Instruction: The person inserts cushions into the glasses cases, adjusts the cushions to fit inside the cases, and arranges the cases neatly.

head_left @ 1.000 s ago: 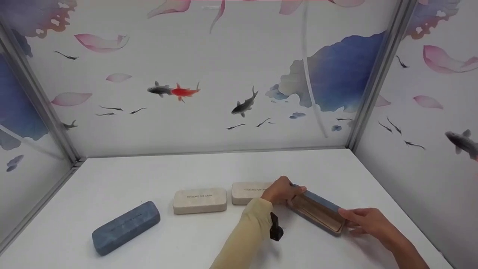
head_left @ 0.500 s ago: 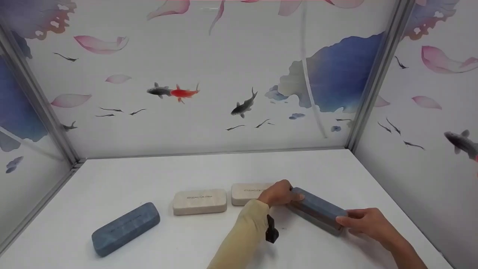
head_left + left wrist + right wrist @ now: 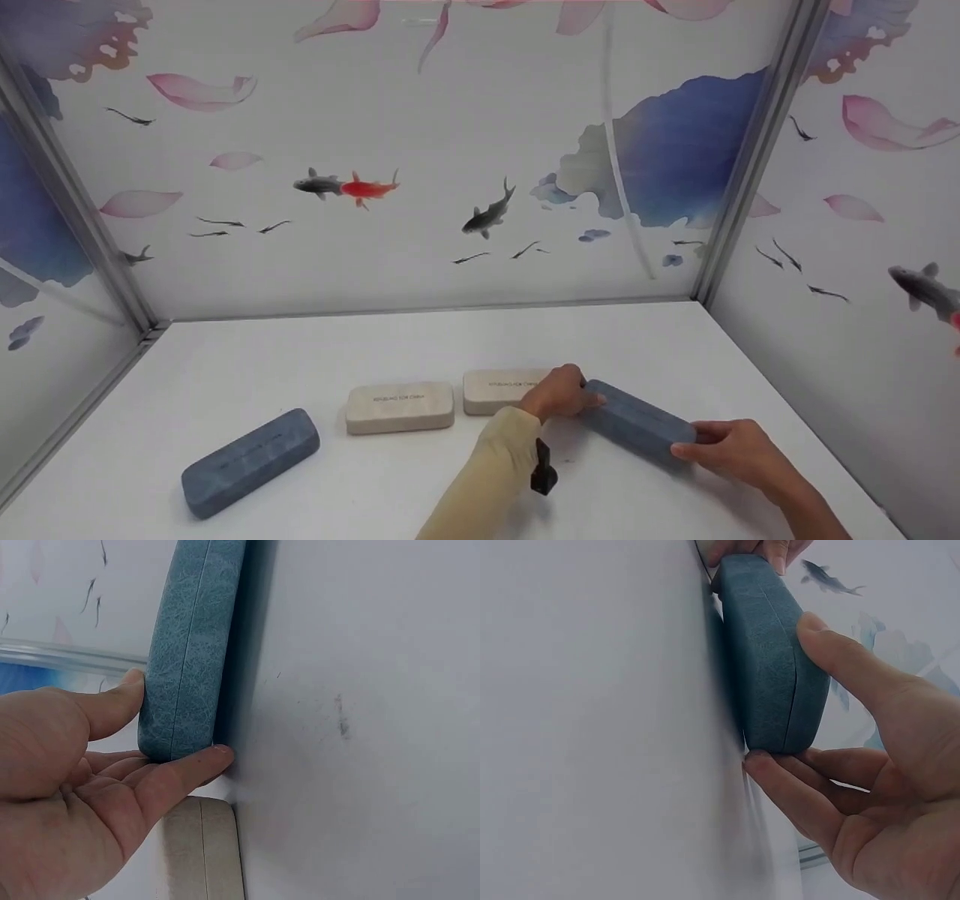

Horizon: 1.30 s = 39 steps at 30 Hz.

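A blue glasses case (image 3: pixel 637 424) lies slantwise at the right of the table, its lid down and its seam closed in both wrist views. My left hand (image 3: pixel 556 391) holds its far left end, thumb on the lid and fingers (image 3: pixel 169 791) at the end and lower edge. At the near right end my right hand (image 3: pixel 742 450) grips it, thumb on top and fingers (image 3: pixel 802 799) below. A thin light gap shows between case and table in the right wrist view. The case's inside is hidden.
Two cream glasses cases, one at the centre (image 3: pixel 400 409) and one partly behind my left hand (image 3: pixel 491 390), lie on the white table (image 3: pixel 337 487). Another blue case (image 3: pixel 251 463) lies slantwise at the left. Printed panels wall in the back and sides.
The blue case's lid has swung down from open to closed, covering the brown inside. Both hands have stayed at its ends, the right thumb moving down with the lid.
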Available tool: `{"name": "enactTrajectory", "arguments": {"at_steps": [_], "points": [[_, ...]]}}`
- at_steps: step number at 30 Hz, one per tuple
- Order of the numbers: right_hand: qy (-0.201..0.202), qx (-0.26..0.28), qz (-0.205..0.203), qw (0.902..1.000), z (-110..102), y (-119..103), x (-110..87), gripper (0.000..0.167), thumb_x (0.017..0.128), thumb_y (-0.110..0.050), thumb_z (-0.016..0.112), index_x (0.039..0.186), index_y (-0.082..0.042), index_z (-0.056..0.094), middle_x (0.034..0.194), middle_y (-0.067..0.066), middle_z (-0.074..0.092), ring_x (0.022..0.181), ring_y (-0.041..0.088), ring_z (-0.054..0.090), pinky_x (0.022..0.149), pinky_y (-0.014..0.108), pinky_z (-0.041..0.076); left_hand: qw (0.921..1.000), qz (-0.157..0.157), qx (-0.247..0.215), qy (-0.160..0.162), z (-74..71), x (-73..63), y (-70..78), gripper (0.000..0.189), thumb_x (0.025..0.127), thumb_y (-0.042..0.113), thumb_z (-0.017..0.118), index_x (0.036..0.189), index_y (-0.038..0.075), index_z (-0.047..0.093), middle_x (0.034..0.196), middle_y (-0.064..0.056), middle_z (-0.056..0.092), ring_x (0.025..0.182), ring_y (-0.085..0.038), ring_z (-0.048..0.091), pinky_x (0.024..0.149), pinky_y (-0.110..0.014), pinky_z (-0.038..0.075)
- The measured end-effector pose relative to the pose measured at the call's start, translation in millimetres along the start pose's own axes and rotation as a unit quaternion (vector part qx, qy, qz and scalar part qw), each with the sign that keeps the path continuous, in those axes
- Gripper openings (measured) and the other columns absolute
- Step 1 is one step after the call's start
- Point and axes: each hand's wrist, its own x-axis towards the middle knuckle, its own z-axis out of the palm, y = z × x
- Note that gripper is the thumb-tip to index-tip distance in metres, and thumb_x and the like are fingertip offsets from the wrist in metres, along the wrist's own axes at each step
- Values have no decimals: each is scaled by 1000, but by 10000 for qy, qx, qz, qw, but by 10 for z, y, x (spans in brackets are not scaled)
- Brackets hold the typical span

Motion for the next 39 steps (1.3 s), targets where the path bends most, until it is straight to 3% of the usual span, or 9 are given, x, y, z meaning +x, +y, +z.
{"name": "enactTrajectory", "arguments": {"at_steps": [9, 16, 22, 28, 39], "points": [[-45, -33, -30, 10000, 3, -13, 11, 101, 69, -64, 83, 137, 5, 55, 128, 24, 66, 110, 27, 64, 84, 41, 56, 10000, 4, -4, 75, 9, -34, 4, 46, 95, 29, 70, 125, -4, 63, 117, -13, 68, 91, -16, 57, 91, -32, 53], [-2, -1, -268, 9996, 24, -26, -39, 87, 77, -53, 82, 136, 6, 56, 124, 22, 69, 109, 26, 66, 79, 34, 54, 9981, 212, -248, 531, 60, -38, -23, 45, 90, 23, 76, 122, -7, 66, 124, -16, 68, 116, -24, 64, 98, -33, 53], [12, -174, -216, 9996, 40, -68, -29, 90, 74, -54, 84, 134, 8, 56, 122, 24, 68, 104, 25, 64, 80, 36, 54, 9942, 365, -388, 932, 87, -47, 2, 39, 86, 14, 79, 117, -8, 69, 120, -17, 71, 115, -24, 66, 97, -32, 54], [-20, -194, -201, 9996, 60, -74, -21, 92, 74, -56, 83, 134, 8, 56, 123, 24, 67, 103, 24, 63, 80, 36, 54, 9928, 439, -278, 1075, 97, -69, 28, 36, 85, 10, 79, 116, -7, 70, 117, -15, 72, 111, -21, 66, 95, -30, 54], [-445, 552, -17, 9975, 76, -109, -61, 100, 74, -42, 88, 143, 14, 42, 135, 33, 55, 102, 22, 67, 80, 34, 61, 9904, 666, -442, 1132, 113, -172, -6, 32, 86, 5, 75, 117, -5, 71, 119, -13, 72, 113, -21, 66, 97, -31, 54]]}}
